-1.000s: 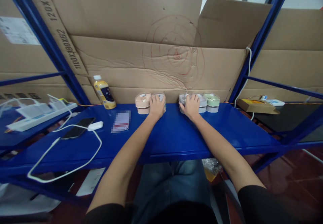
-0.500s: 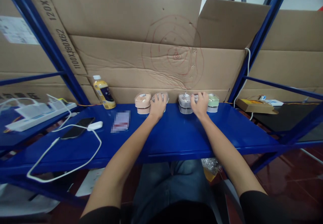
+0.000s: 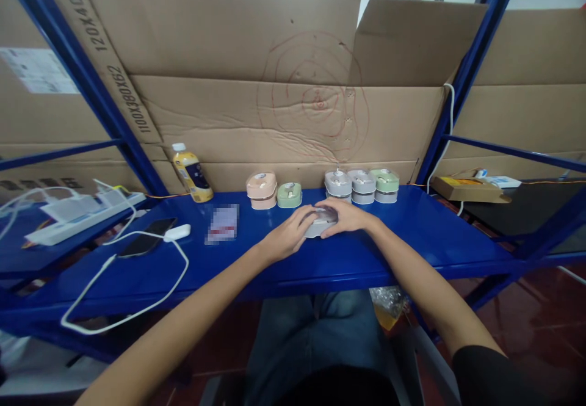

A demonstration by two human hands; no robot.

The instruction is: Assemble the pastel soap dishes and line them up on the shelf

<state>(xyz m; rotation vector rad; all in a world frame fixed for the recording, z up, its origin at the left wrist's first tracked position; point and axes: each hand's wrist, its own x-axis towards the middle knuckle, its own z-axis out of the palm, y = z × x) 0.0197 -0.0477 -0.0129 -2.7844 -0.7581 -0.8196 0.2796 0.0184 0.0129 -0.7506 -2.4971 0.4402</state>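
Just brought L hand and R hand together, so now 2-handed w/ fingers clamped on grey box near green box tbh.

Single head-worn view, looking forward and down over blue shelf toward cardboard; hands mid-frame.

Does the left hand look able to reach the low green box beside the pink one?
Probably yes: nothing seems to stand between the left hand and the low green box. But that hand and the right hand hold a grey box, so it must likely let go first.
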